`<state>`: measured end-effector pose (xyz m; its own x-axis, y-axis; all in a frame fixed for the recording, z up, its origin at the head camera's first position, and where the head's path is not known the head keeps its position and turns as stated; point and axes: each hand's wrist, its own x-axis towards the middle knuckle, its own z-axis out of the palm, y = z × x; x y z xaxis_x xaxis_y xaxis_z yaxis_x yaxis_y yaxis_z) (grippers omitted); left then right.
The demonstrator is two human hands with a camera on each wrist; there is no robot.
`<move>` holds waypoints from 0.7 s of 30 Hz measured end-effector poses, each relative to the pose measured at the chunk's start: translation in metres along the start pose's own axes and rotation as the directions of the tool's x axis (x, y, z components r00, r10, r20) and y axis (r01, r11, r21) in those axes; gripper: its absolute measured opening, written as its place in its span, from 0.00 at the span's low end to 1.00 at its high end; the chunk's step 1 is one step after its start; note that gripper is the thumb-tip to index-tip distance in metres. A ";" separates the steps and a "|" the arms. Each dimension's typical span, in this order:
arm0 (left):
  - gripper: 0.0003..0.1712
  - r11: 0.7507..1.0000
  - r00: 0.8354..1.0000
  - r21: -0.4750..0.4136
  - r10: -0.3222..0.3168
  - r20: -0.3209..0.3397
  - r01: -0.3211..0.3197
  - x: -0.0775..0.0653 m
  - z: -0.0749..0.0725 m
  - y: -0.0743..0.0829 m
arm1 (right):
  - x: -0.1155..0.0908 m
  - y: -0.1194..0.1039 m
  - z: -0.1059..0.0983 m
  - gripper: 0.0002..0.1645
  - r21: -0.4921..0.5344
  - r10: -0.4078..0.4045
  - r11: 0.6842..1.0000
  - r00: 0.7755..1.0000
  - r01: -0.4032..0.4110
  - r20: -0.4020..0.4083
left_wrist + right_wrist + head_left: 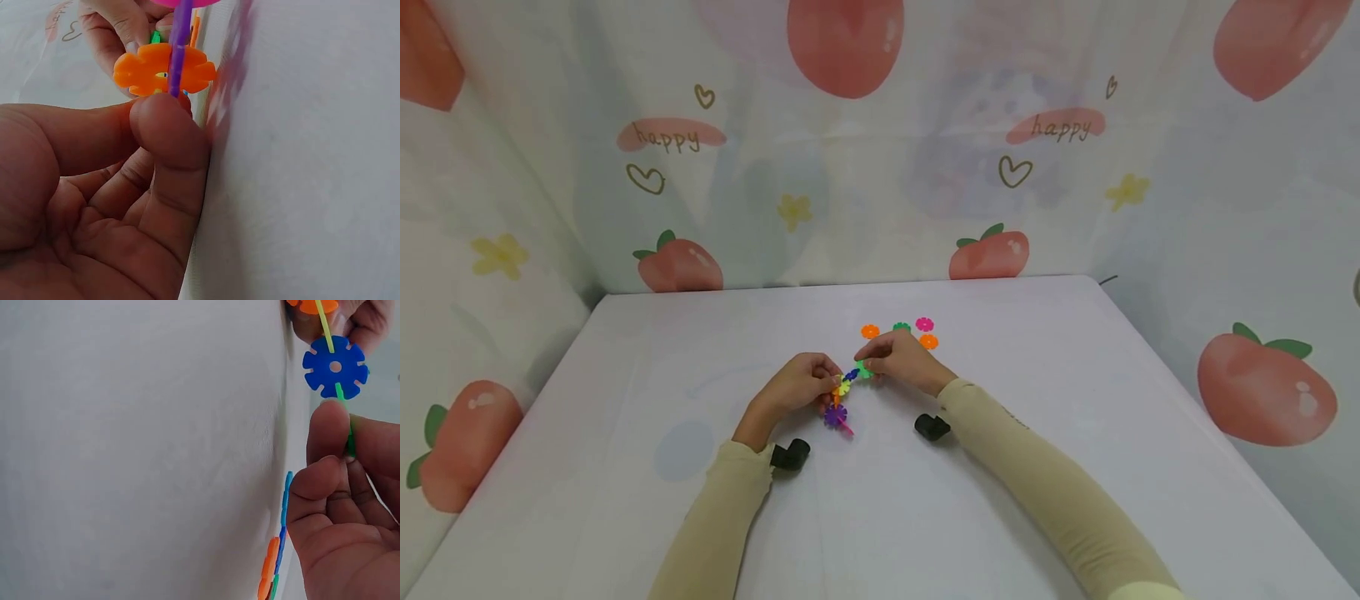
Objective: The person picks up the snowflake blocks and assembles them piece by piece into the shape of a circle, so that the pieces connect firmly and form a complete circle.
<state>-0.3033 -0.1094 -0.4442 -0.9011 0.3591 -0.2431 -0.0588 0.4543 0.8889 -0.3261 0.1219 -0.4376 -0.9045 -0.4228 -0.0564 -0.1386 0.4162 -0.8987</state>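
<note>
A chain of notched, flower-shaped plastic discs runs between the two hands over the white table. From the near end it goes pink (846,428), purple (836,415), orange (137,69), yellow (844,387), blue (320,365) and green (865,371). The left hand (793,385) pinches the chain near the yellow disc, just past the orange one; fingertips mostly cover that spot in the left wrist view. Between thumb and finger, the right hand (906,360) pinches the green disc, whose edge sits at a slot of the blue disc.
Beyond the right hand lie loose discs: orange (870,332), green (902,327), pink (925,324) and a second orange disc (928,342). Black wrist cameras (792,455) sit by both sleeves. A peach-printed cloth (880,200) hangs behind the table (880,517).
</note>
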 end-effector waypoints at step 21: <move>0.06 1.000 0.996 -0.022 0.002 0.091 0.000 -0.002 -0.005 0.001 | -0.001 -0.003 0.005 0.12 -0.009 -0.013 1.000 0.999 0.014 0.035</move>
<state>-0.3040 -0.1135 -0.4414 -0.8585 0.4326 -0.2755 -0.0679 0.4366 0.8971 -0.3229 0.1171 -0.4372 -0.8877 -0.4565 -0.0596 -0.1544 0.4172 -0.8956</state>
